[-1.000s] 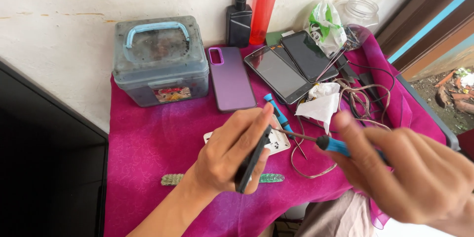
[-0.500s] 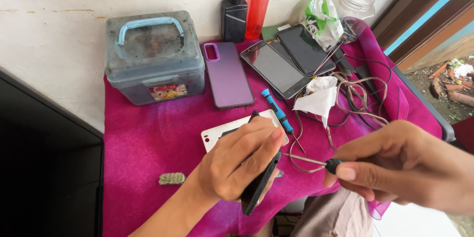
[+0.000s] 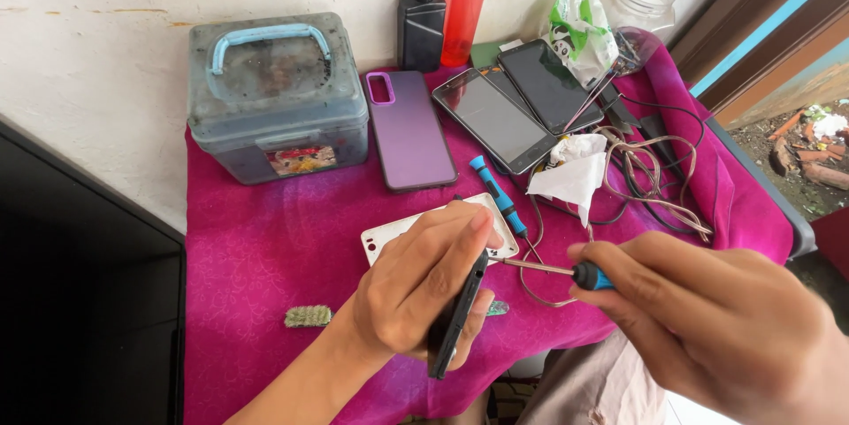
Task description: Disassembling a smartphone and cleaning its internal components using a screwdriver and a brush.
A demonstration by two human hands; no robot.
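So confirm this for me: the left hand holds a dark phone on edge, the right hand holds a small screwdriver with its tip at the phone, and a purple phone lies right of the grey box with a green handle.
Not quite. In the head view the handle on the grey box is light blue, not green. The rest holds: the left hand holds the dark phone on edge, the right hand holds the screwdriver to it, and the purple phone lies right of the box.

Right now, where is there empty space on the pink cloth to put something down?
Bare pink cloth lies between the grey box, white phone cover and small green brush. The right side is crowded with phones and tangled cables.
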